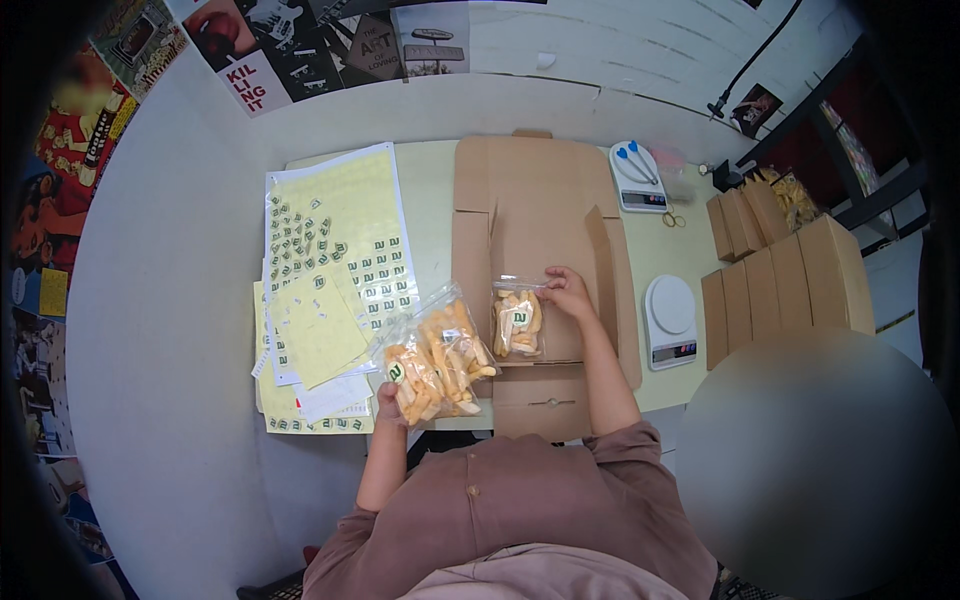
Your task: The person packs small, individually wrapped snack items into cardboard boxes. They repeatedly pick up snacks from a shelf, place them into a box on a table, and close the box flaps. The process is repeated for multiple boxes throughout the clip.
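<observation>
My left hand [388, 402] is closed on the lower left edge of at least two clear plastic bags of snack sticks [432, 365]. These overlapping bags hold pale orange sticks, and a green-marked sticker shows on one. My right hand [567, 292] pinches the top right corner of a smaller bag of snack sticks [518, 322], which also bears a round white sticker with a green mark. This bag is over the near left part of an open cardboard box [545, 185], whose flaps are spread out; whether it touches the bottom I cannot tell.
Yellow sticker sheets [340, 185] and loose papers [335, 397] cover the table's left side. Two kitchen scales [670, 305] stand at the right, blue-handled scissors [640, 165] on the far one. Brown cardboard boxes [790, 275] line the right edge. A blurred round shape [815, 470] hides the lower right.
</observation>
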A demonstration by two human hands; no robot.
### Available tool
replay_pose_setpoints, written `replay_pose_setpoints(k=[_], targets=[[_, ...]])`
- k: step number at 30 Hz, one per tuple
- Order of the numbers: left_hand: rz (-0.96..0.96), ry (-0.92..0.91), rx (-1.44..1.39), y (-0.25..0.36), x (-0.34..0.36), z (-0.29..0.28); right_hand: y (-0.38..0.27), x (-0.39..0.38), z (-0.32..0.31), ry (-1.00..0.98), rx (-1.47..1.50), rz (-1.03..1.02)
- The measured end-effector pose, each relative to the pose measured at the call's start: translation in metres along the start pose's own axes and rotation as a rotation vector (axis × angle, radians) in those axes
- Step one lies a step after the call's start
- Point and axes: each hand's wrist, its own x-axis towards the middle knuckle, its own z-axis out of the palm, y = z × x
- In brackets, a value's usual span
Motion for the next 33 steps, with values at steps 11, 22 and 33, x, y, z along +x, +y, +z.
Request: replay_pose_setpoints(k=[11, 22, 33], targets=[[-0.006, -0.049, -0.028, -0.004, 0.0, -0.007, 0.013, 0.006, -0.003, -0.042, -0.021, -0.079], [-0.206, -0.321, -0.217, -0.003, 0.006, -0.019, -0.099, -0.07, 0.029, -0.402, 0.053, 0.003], [-0.036, -0.233, -0.045, 0.001, 0.003, 0.043, -0.063, -0.039, -0.01, 0.181, 0.479, -0.042]])
